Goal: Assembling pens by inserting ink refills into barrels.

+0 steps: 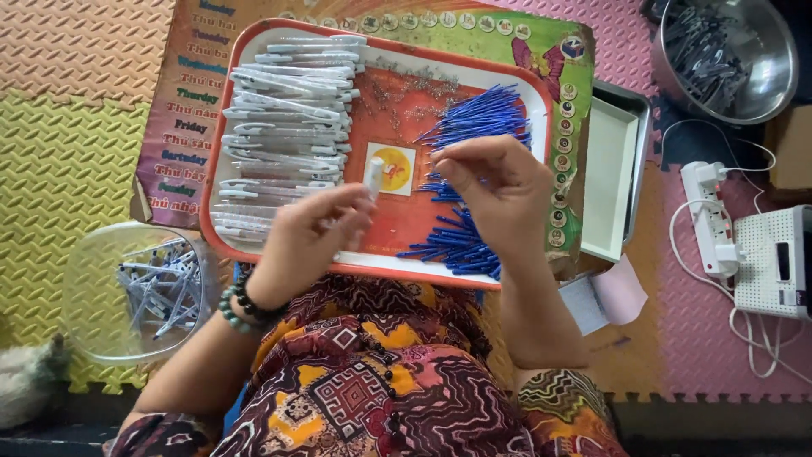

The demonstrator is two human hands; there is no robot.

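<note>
My left hand (309, 241) holds a white pen barrel (373, 175) upright over an orange tray (397, 279) that rests on my lap. My right hand (495, 190) hovers just right of the barrel tip, its thumb and forefinger pinched together; whatever small part lies between them is too small to see. Rows of white pen barrels (288, 118) fill the tray's left side. A heap of blue refills (469, 127) lies on its right side, partly hidden under my right hand. Tiny springs (406, 89) are scattered at the tray's far middle.
A clear plastic bowl (89, 292) with several assembled pens sits at my left. A steel bowl (761, 63) of dark parts stands at the far right. A white metal tray (613, 169), a power strip (710, 220) and a white box (774, 262) lie to the right on foam mats.
</note>
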